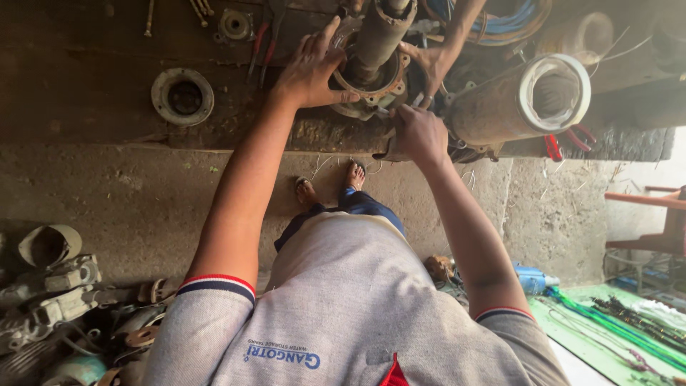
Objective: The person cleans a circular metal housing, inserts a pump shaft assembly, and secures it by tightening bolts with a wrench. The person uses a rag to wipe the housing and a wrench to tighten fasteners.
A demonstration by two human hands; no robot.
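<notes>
A rusted, matt metal pump housing (371, 53) is sitting on a grimy, rough wooden surface (86, 86); the neighbouring corroded cylinder (500, 107) is showing a smooth white plastic rim (532, 75).

Repair workshop: greasy workbench (86, 107), pump housings (522, 104), pliers (261, 43), scrap metal parts (57, 300).

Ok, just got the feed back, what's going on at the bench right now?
The person stands at a dirty workbench over a rusty pump or motor assembly. Their left hand lies spread on its round flange, while the right hand grips something at its base; what exactly is hidden. Another person's hand steadies it from the far side. A large cylindrical housing lies beside it.
</notes>
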